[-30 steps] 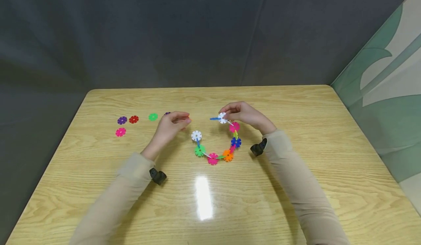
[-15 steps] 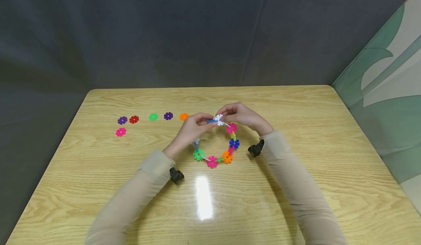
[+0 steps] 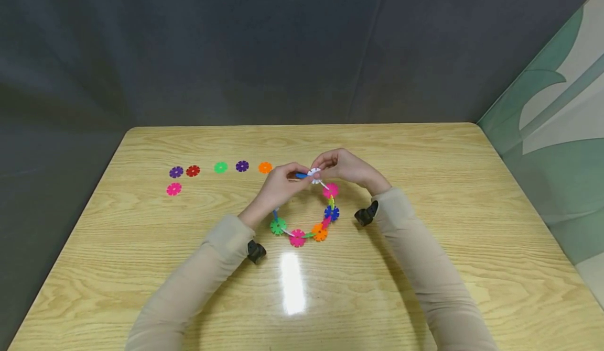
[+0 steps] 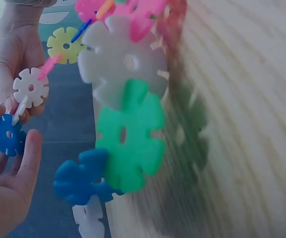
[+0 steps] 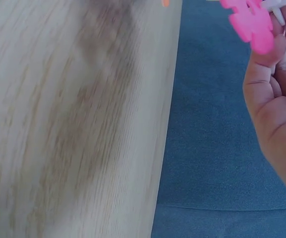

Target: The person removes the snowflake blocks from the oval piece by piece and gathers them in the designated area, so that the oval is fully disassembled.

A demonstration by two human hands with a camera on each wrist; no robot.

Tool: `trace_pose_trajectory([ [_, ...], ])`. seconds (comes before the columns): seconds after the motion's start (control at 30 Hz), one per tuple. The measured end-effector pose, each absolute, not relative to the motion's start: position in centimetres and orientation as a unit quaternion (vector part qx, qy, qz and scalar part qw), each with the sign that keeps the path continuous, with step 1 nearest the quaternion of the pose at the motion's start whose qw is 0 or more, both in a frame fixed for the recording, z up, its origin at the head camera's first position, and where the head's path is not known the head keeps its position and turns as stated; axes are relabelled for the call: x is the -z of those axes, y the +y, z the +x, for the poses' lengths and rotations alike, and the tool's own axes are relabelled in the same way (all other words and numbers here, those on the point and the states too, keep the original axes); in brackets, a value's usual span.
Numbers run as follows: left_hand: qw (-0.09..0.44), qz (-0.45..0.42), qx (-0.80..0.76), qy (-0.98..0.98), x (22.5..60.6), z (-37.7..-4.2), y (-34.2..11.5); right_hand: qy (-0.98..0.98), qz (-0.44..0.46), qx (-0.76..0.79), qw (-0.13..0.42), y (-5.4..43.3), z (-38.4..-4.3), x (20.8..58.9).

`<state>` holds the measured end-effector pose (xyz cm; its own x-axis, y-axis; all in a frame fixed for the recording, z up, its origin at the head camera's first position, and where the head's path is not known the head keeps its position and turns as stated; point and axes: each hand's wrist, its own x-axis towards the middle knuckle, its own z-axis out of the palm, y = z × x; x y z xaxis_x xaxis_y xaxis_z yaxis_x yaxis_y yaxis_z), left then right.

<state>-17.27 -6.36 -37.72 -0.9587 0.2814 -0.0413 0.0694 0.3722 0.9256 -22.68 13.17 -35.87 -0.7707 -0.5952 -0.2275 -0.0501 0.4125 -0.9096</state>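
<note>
Left hand [image 3: 283, 181] pinches blue notched plastic disc [image 4: 2, 141], right hand [image 3: 348, 168] pinches adjoining white notched plastic disc [image 4: 23, 92], both at one end of multicoloured interlinked plastic chain [image 3: 320, 233] curving over pale wood-grain table [image 3: 118, 267], six loose notched discs [image 3: 220, 167] lying leftward.

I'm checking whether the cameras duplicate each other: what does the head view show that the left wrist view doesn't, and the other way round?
Only the head view: the loose discs at left, namely light purple disc, red disc, green disc, dark purple disc, orange disc and pink disc.

Only the left wrist view: the broad, slotted face of the blue disc that the left hand pinches; from the head it appears edge-on.

Both: the two hands, the right hand holding a white disc, the linked chain and the tabletop.
</note>
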Motion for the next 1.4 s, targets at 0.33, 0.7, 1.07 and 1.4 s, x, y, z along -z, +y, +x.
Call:
trace_pose_trajectory([
  [0.33, 0.093, 0.125, -0.534, 0.831, 37.3, -17.2, -6.3, 0.789, -0.243, 0.495, 0.27, 13.4, -22.5, 35.5],
  [0.7, 0.092, 0.144, -0.513, 0.841, 37.2, -17.1, -6.3, 0.782, -0.243, 0.499, 0.283, 13.7, -22.5, 35.5],
  [1.07, 0.131, 0.134, -0.543, 0.819, 37.2, -18.0, -9.2, 0.806, -0.193, 0.489, 0.272, 15.5, -23.1, 35.8],
  [1.4, 0.141, 0.045, -0.549, 0.823, 37.1, -18.1, -11.5, 0.792, -0.179, 0.518, 0.27, 15.5, -23.0, 35.7],
])
